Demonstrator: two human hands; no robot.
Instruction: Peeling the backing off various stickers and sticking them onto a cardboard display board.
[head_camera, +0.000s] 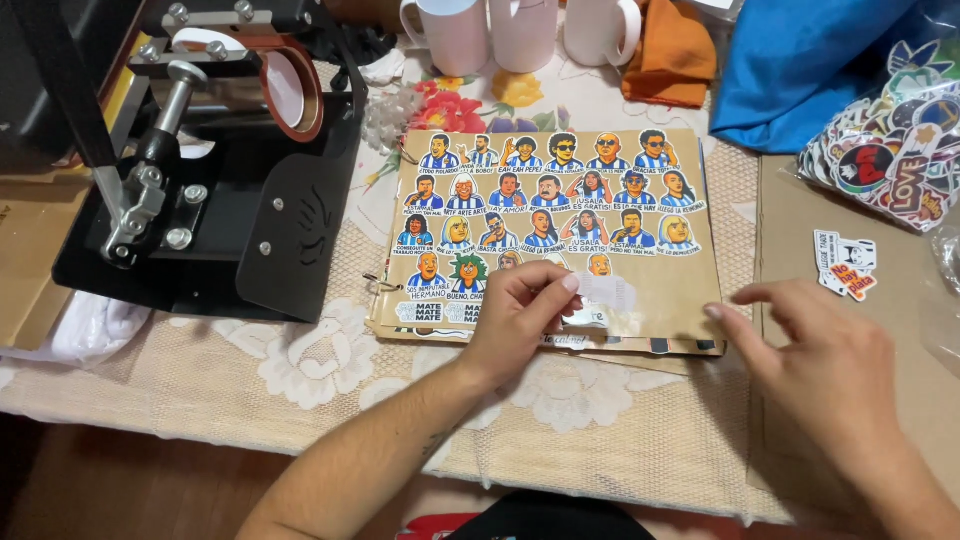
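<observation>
Sticker (607, 291), pale and blurred, is pinched between thumb and fingertips of the left hand (520, 315) over the lower edge of the brown sticker sheet (550, 230). Right hand (820, 365) hovers at the sheet's right edge, fingers spread, holding nothing. Black press (200, 150) stands left of the sheet; white mugs (520, 30) stand beyond it.

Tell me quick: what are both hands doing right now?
Left hand: pinched shut on a small pale sticker over the brown sticker sheet.
Right hand: open, fingers spread, holding nothing, hovering by the sheet's right edge.
</observation>
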